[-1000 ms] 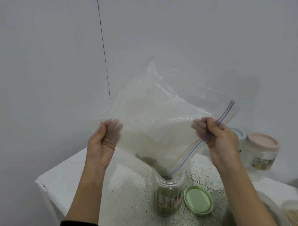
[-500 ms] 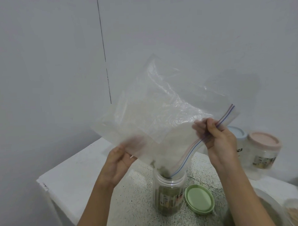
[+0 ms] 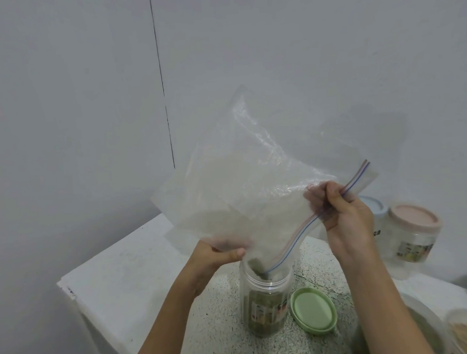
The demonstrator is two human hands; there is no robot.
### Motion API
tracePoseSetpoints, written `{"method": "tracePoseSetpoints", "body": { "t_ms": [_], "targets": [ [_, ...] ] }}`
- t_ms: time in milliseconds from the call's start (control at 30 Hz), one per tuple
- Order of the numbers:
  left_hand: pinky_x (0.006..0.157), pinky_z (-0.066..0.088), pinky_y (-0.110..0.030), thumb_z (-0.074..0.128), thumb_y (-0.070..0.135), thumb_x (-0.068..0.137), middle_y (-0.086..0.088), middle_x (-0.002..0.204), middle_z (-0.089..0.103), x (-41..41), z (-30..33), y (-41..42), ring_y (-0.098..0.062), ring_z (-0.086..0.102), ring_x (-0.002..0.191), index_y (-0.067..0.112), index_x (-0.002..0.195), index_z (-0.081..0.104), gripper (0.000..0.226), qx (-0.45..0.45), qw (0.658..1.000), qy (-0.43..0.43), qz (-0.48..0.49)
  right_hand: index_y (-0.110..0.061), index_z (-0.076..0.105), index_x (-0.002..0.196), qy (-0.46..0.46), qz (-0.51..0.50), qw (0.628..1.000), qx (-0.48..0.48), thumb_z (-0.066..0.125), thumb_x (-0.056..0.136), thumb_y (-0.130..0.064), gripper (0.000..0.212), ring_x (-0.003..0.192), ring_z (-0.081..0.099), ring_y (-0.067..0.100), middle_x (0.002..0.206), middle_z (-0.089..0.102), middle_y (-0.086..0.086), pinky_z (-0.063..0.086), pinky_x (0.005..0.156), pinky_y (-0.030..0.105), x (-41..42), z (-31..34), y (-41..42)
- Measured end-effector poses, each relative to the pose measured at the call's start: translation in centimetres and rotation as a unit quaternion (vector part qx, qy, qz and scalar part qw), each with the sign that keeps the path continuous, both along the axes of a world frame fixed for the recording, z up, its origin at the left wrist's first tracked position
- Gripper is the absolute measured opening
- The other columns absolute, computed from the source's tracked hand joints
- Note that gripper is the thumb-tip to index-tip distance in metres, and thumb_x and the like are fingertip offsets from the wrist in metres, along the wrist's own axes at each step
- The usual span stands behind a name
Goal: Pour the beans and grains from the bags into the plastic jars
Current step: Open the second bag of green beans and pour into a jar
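Since a second ago the left hand (image 3: 214,255) has dropped from the zip-lock bag's (image 3: 248,181) far left edge to its lower edge, just above the open jar (image 3: 265,296), and the bag has swung so its bottom corner stands higher. The right hand (image 3: 343,214) is where it was, on the zip strip.

Left fingers (image 3: 230,253) are curled, the thumb pressed against the film, grasping the bag's lower edge just beside the jar's mouth. Right fingers (image 3: 315,197) are clenched on the zip seam (red and blue lines), the thumb on top and the rest seen through the plastic.

The bag hangs tilted, its open corner tucked inside the jar's rim; a small clump of green beans (image 3: 253,264) sits at that corner. The jar stands upright on the speckled desk (image 3: 225,327), partly filled with green beans. Its green lid (image 3: 313,310) lies flat just right of it. Behind the right hand stand a pink-lidded jar (image 3: 414,233) and a blue-lidded one (image 3: 372,205)
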State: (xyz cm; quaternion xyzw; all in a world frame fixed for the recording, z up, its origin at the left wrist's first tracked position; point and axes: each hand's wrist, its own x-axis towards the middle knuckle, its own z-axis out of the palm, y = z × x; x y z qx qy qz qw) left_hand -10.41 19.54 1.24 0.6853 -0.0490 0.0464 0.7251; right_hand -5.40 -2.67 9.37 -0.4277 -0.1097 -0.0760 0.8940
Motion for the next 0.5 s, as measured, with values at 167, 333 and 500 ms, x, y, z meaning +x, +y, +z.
{"method": "tracePoseSetpoints", "body": {
  "t_ms": [167,333,500],
  "targets": [
    [0.075,0.053,-0.023,0.078,0.010,0.067,-0.014,0.085,0.074,0.1,0.8,-0.5,-0.020,0.071,0.082,0.011,0.079,0.079,0.012,0.018,0.999,-0.021,0.045,-0.007,0.060,0.084,-0.002,-0.003,1.000,0.005,0.057,0.078,-0.019,0.014,0.064,0.070,0.013,0.065,0.070,-0.003,0.056,0.067,0.020,0.0,0.3,-0.1],
    [0.071,0.050,-0.014,0.072,0.001,0.076,-0.010,0.075,0.074,0.0,1.3,-0.7,-0.012,0.071,0.074,0.014,0.080,0.077,0.015,0.039,0.997,-0.022,0.060,-0.007,0.060,0.085,-0.001,-0.006,1.000,-0.001,0.058,0.078,-0.020,0.015,0.065,0.070,0.013,0.067,0.071,-0.001,0.056,0.067,0.020,-0.1,0.4,-0.3],
    [0.062,0.052,-0.018,0.073,-0.008,0.072,-0.009,0.071,0.074,0.1,1.5,-0.8,-0.014,0.071,0.066,0.003,0.083,0.073,0.015,0.042,0.997,-0.037,0.061,-0.007,0.059,0.085,0.005,-0.007,1.000,-0.004,0.053,0.091,-0.013,0.011,0.065,0.070,0.012,0.066,0.071,-0.002,0.055,0.068,0.020,-0.1,0.4,-0.2]
  ]
}}
